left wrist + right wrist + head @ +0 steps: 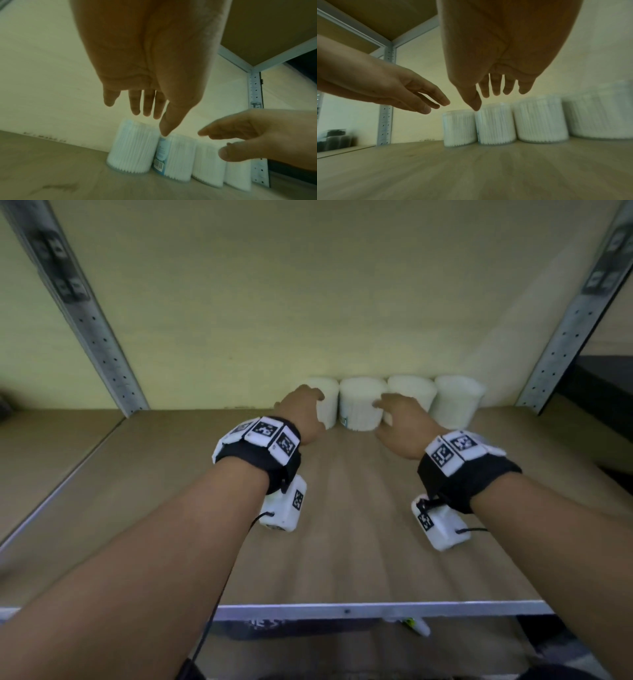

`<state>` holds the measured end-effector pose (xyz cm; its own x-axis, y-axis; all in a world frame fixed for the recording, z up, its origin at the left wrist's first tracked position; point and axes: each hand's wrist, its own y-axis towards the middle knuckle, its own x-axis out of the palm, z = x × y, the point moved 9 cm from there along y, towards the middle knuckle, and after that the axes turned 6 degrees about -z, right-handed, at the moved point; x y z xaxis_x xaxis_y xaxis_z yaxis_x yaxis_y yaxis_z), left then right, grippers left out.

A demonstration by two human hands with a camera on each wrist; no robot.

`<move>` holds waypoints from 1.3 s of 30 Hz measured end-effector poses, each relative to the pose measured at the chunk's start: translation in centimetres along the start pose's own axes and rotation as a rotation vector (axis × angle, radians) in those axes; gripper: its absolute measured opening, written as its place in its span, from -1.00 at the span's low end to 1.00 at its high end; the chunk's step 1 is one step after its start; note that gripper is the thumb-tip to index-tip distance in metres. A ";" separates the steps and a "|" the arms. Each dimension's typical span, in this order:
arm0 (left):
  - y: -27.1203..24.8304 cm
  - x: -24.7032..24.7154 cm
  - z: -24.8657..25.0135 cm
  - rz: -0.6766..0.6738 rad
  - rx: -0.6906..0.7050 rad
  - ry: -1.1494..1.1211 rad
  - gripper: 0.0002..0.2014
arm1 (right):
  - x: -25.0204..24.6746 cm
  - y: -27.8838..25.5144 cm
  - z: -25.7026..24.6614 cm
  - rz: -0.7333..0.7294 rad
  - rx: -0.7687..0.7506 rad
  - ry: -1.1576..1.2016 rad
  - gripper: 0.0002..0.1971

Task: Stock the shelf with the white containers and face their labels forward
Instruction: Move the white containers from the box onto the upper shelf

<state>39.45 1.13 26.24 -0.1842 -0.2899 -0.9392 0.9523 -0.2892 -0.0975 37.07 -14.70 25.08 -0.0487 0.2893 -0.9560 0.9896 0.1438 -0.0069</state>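
Observation:
Several white ribbed containers stand in a row against the back wall of the wooden shelf (342,525). The second container (359,405) (175,158) (495,125) shows a blue label strip with a barcode on its left side. The leftmost container (327,402) (133,147) (459,128) shows only white ribs. My left hand (301,409) (145,106) hovers near the leftmost one with straight fingers, holding nothing. My right hand (394,412) (496,92) hovers in front of the second and third containers (411,392), fingers relaxed and empty.
Grey perforated metal uprights (92,337) (568,323) frame the shelf on both sides. A metal front rail (342,609) edges the board. An upper shelf board (376,17) hangs overhead. The rightmost container (457,400) stands close to the right upright. A small white item (418,625) lies below the rail.

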 end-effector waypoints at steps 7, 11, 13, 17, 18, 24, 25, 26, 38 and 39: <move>-8.4 0.5 2.5 -0.071 0.046 0.013 -0.46 | 0.0 -9.4 0.6 -0.014 0.078 0.025 -0.49; -13.3 1.1 4.6 -0.103 0.096 0.048 -0.48 | 0.4 -14.5 -0.2 -0.042 0.089 0.033 -0.53; -15.4 1.7 5.7 -0.104 0.123 0.054 -0.49 | 0.6 -16.9 -0.7 -0.048 0.086 0.027 -0.54; -18.9 4.0 7.7 -0.127 0.165 0.039 -0.51 | 1.1 -21.0 -1.2 -0.037 0.092 0.034 -0.57; -19.7 4.5 8.1 -0.127 0.175 0.026 -0.52 | 1.2 -22.0 -1.2 -0.029 0.091 0.033 -0.58; -23.5 10.0 10.2 -0.213 0.223 -0.038 -0.61 | 2.8 -27.6 -0.3 0.000 0.128 0.056 -0.76; -24.0 11.2 10.5 -0.236 0.235 -0.036 -0.63 | 3.3 -28.3 0.1 0.007 0.139 0.058 -0.80; -24.5 12.4 10.8 -0.264 0.246 -0.030 -0.64 | 4.0 -29.0 0.6 0.001 0.157 0.060 -0.84; -25.7 29.0 8.2 -0.666 0.154 0.064 -0.60 | 18.4 -32.6 6.9 -0.419 0.412 0.054 -0.77; -25.8 30.3 8.1 -0.697 0.143 0.060 -0.56 | 19.9 -32.5 7.4 -0.450 0.423 0.057 -0.75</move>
<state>7.36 -7.62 2.94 -0.7208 0.0556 -0.6909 0.5759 -0.5066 -0.6416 4.91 -20.65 4.15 -0.4696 0.3389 -0.8152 0.8375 -0.1212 -0.5328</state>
